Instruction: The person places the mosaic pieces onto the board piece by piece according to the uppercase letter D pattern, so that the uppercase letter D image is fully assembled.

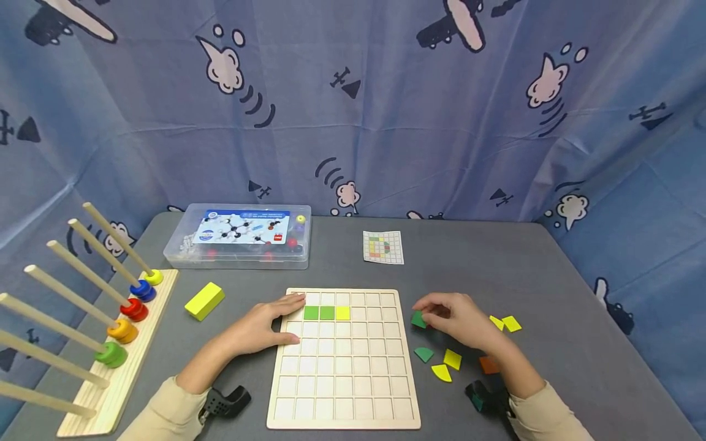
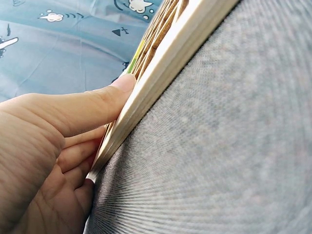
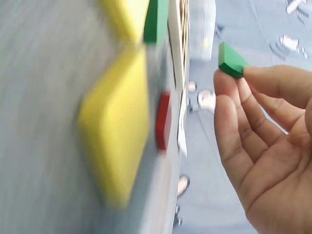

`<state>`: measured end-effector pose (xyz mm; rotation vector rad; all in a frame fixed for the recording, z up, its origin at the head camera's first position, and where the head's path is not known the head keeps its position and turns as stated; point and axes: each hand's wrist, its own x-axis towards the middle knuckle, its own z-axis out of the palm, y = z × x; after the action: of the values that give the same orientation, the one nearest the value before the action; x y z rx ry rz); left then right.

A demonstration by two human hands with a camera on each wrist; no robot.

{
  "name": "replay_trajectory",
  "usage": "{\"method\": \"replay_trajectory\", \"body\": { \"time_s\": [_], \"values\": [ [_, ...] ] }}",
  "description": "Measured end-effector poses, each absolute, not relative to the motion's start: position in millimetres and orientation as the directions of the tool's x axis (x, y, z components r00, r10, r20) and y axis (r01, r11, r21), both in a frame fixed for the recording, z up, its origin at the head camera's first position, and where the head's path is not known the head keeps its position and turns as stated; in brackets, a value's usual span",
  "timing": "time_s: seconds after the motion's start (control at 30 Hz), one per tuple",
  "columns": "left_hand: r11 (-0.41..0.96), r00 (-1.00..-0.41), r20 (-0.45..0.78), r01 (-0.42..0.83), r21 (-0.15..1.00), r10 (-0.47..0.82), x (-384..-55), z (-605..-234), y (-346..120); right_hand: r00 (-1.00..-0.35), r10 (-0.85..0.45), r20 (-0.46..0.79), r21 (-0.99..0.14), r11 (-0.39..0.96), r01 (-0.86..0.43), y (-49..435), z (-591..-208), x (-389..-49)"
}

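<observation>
My left hand [image 1: 263, 327] rests on the left edge of a wooden grid board [image 1: 344, 424], fingers stretched over its upper left corner. In the left wrist view the thumb [image 2: 97, 111] touches the board's rim [image 2: 161, 68]. Two green square tiles [image 1: 319, 313] and a yellow square tile [image 1: 343, 313] lie side by side in a row near the board's top. Right of the board, my right hand [image 1: 460, 318] pinches a small green tile [image 3: 231, 60] between thumb and fingertips. In the right wrist view it is held up off the table.
Loose yellow tiles [image 1: 452, 359], a green quarter-round [image 1: 424, 354], an orange tile [image 1: 488, 365] and a red tile [image 3: 163, 122] lie around the right hand. A pattern card [image 1: 383, 247] and clear plastic box [image 1: 237, 264] stand behind. Leftward are a yellow block [image 1: 204, 301] and a peg stand [image 1: 118, 392].
</observation>
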<state>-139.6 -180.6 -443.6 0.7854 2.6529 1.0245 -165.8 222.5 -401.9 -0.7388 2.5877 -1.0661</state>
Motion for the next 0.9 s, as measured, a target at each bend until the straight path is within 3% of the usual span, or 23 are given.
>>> {"method": "replay_trajectory", "body": {
  "time_s": [0.63,0.9],
  "values": [
    [0.608,-0.837,0.027,0.418,0.675,0.546,-140,-444,-180,-0.654,-0.754,-0.065,-0.647,0.531,-0.548,126,-401,-178],
    [0.604,-0.835,0.025,0.419,0.678,0.550,-140,-443,-180,-0.651,-0.755,-0.076,-0.623,0.545,-0.561,115,-405,-178]
  ]
}}
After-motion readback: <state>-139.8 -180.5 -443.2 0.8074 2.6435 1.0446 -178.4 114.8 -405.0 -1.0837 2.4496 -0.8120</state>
